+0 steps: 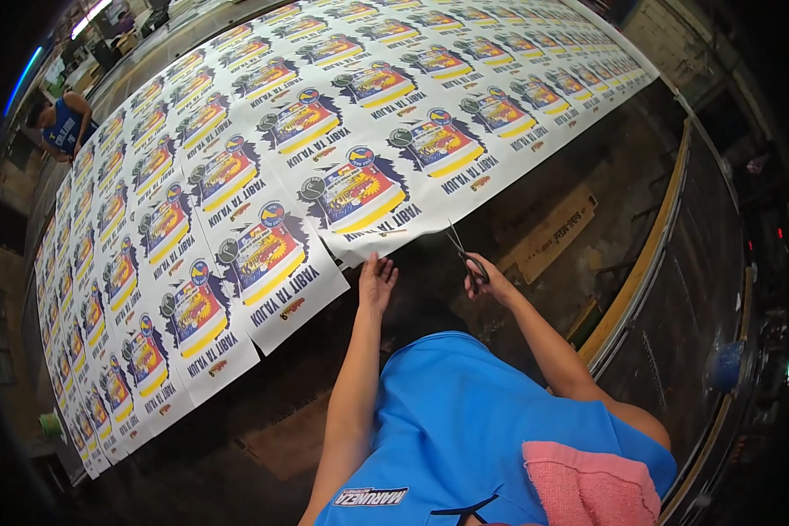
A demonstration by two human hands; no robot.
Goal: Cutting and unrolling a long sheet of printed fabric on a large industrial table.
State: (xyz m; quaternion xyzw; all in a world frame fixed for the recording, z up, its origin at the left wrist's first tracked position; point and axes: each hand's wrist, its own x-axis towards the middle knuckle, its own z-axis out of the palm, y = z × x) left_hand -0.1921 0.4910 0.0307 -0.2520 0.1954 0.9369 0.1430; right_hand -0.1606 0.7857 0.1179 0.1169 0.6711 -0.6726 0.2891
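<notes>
A large white printed sheet (316,158) with rows of repeated colourful designs is spread before me, slit in places along its near edge. My left hand (377,279) is at that edge, below a lifted, curling strip, fingers apart and slightly curved, fingertips at or just under it; I cannot tell whether they touch. My right hand (486,279) grips dark-handled scissors (458,243) by the handles, blades pointing up toward the sheet's edge, slightly apart.
A co-worker (61,127) in a blue top bends at the far left edge of the sheet. Brown cardboard (552,237) lies below the sheet. A long rail (657,245) runs along my right. A pink towel (587,482) rests on my blue shirt.
</notes>
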